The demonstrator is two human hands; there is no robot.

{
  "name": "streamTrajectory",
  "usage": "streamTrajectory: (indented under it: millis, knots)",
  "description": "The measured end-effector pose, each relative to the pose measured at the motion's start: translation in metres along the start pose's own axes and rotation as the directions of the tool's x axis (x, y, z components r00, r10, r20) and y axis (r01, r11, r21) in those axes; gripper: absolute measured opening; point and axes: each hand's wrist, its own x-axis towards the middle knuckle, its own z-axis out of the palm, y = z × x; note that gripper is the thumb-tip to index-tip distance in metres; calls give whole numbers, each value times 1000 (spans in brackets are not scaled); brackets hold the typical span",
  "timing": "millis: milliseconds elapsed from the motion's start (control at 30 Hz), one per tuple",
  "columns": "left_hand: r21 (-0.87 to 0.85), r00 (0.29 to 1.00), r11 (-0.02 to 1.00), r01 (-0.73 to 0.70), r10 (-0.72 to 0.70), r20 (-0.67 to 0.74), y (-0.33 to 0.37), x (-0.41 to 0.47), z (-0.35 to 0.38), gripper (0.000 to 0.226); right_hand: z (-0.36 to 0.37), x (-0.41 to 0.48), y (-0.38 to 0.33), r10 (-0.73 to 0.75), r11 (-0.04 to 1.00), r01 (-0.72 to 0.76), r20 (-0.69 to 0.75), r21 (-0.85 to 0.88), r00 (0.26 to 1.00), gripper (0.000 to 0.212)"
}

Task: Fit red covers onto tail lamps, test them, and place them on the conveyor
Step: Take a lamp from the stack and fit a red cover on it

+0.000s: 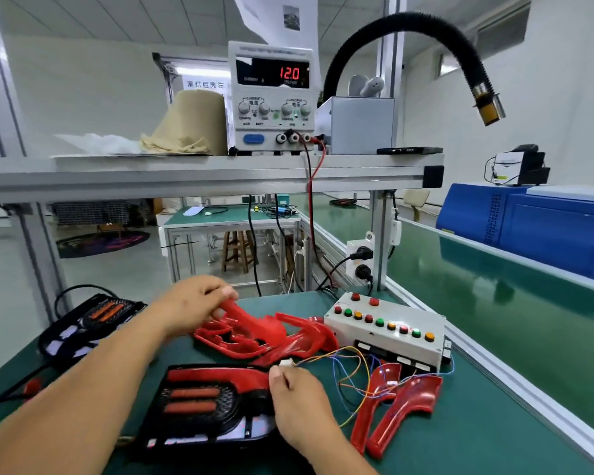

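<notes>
A black tail lamp with a red cover strip and two orange bars lies on the green bench in front of me. My right hand pinches the white connector of a coloured wire bundle at the lamp's right end. My left hand grips a red cover lifted off a pile of red covers behind the lamp. Two more red covers lie to the right. A second tail lamp rests at the far left.
A white test box with coloured buttons stands right of the pile, its wires trailing over the bench. The green conveyor runs along the right. Overhead, a shelf carries a power supply reading 12.0.
</notes>
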Motion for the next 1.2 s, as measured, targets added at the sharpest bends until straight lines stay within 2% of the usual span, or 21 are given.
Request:
streamTrajectory:
  millis: [100,167,267,400,533,667,800,933,1100,1200]
  knots:
    - [-354,993,933,60,-91,-69,-21,-51,-18,31,-5,0,-1,101,989,-93,-62,116,993,45]
    - [-424,987,903,62,-118,-106,-33,-87,-18,32,-8,2,-1,128,976,-101,-131,191,983,45]
    - [-392,980,917,74,-140,-141,-45,-127,-7,32,-11,4,-4,106,978,-70,-179,196,978,40]
    - [-299,975,949,100,-153,-160,-51,-144,5,29,-15,4,-5,76,995,-67,-146,71,986,44]
    - [-3,983,999,49,-48,-174,-46,-143,11,24,-16,2,-7,111,994,-109,-95,27,989,48]
    - [191,990,981,-11,38,-139,-44,-138,21,23,-14,-2,-6,123,988,-118,-42,101,992,45]
    - [168,967,985,51,-7,-255,-50,-134,23,29,-16,-7,-4,125,972,-138,81,189,989,38]
    - [72,919,997,23,8,-394,-48,-137,27,34,-18,-8,-5,141,957,-170,136,233,981,38]
    - [172,941,985,-9,67,-332,-47,-134,35,26,-19,-9,-6,151,957,-178,133,228,980,34]
    - [236,951,972,-2,74,-299,-53,-136,34,22,-17,-9,-5,153,968,-172,114,182,982,41]
